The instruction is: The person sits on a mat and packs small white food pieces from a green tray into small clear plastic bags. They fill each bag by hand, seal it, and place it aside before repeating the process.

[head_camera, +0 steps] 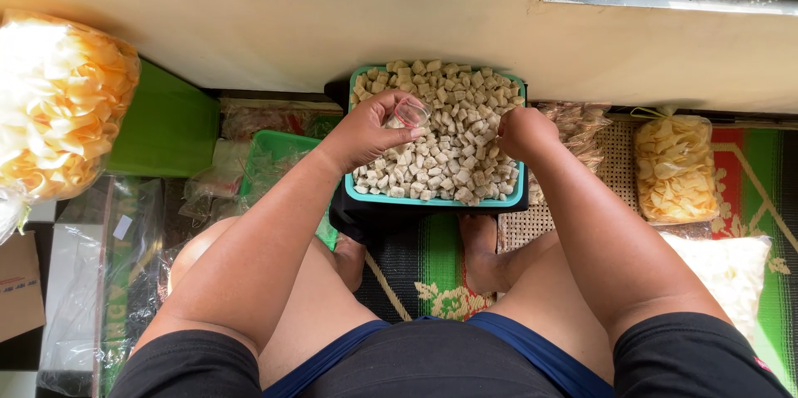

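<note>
The teal tray (517, 195), heaped with pale square crackers (449, 136), sits on a dark stand just beyond the person's feet, within reach of both arms. The left hand (370, 130) grasps a small clear cup (411, 112), tilted mouth-down toward the pile, apparently as a scoop. The right hand (525, 132) rests clenched at the tray's right side; any contents are hidden. Bagged yellow chips (673, 167) lie right.

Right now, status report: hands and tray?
Left hand holds small clear cup over teal tray of cubes. Right hand closed at tray's edge. Nothing blocking.
</note>
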